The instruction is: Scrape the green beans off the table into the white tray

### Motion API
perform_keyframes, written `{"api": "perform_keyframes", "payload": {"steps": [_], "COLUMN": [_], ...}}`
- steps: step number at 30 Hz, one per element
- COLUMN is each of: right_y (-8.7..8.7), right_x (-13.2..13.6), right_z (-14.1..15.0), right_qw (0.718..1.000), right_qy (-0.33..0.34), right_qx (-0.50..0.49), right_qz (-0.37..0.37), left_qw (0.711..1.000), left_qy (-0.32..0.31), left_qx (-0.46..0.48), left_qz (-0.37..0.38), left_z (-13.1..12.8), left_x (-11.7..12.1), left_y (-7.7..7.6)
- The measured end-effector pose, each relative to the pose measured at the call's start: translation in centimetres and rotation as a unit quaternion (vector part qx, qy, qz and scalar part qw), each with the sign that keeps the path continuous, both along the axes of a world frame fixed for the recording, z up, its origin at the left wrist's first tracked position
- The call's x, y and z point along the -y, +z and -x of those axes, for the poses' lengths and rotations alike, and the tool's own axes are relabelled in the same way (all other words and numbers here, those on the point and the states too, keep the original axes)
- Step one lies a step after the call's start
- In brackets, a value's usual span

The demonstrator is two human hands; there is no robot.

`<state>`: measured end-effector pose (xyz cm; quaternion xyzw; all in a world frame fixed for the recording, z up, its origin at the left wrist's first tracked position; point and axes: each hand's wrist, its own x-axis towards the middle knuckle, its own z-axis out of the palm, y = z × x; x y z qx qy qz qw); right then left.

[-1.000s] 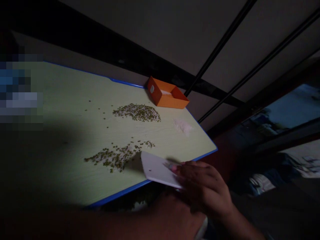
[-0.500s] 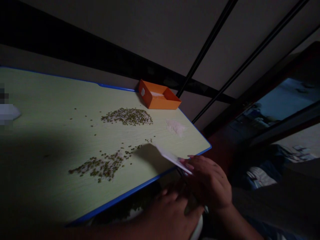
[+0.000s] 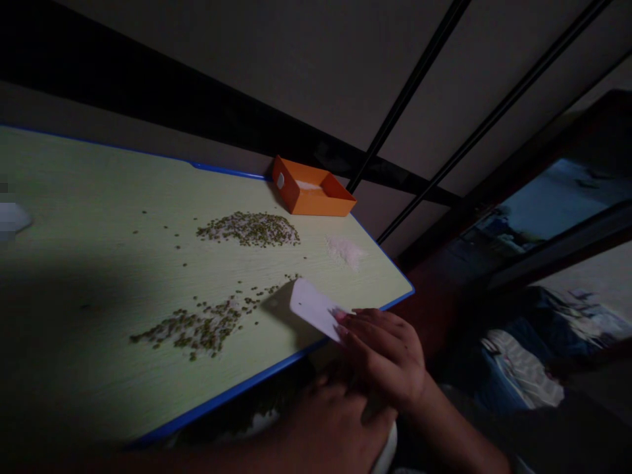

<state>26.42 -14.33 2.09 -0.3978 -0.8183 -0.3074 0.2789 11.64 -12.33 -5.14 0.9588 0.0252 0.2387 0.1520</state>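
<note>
My right hand (image 3: 388, 352) pinches a flat white scraper (image 3: 316, 308) with a small hole near its corner, tilted over the table's near edge. Below that edge, my left hand (image 3: 340, 421) is curled in deep shadow around something pale-rimmed, mostly hidden. Left of the scraper lies a loose pile of small green beans (image 3: 197, 329) mixed with white grains. Farther back is a second, denser mixed pile (image 3: 251, 228). A small heap of white grains (image 3: 345, 252) lies to its right.
An orange open box (image 3: 320, 205) with white stuff inside stands at the table's back right corner. The pale green table (image 3: 99, 276) has a blue rim and meets a wall. Stray beans dot its left part. Clothes (image 3: 523, 368) lie at right; a pale, partly pixelated object (image 3: 17, 217) is at far left.
The scraper was lifted from the near pile, turned edge-on, then tilted flat-side up again. My left hand came further into view under the table edge. The camera view shifted, moving the table left.
</note>
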Motion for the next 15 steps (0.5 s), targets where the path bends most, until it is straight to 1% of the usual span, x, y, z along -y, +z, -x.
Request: {"api": "perform_keyframes", "payload": {"steps": [3, 7, 11, 15], "right_y": [-0.6, -1.3, -1.4, -1.3], "right_x": [-0.1, -0.5, -0.7, -0.3], "right_z": [-0.8, -1.7, -2.1, -2.2], "right_qw": [1.000, 0.999, 0.999, 0.999], "right_qy": [-0.010, -0.031, -0.017, -0.020], "right_qx": [-0.007, -0.026, -0.026, -0.019], "right_qz": [0.017, 0.021, 0.027, 0.037], "left_qw": [1.000, 0.999, 0.998, 0.997], "left_qy": [0.006, 0.021, 0.027, 0.023], "left_qx": [0.014, 0.039, 0.052, 0.061], "left_qz": [-0.012, -0.029, -0.033, -0.032], "left_z": [-0.1, -0.2, -0.4, -0.4], "left_x": [0.1, 0.1, 0.2, 0.3], "left_y": [-0.4, -0.7, -1.0, -1.2]}}
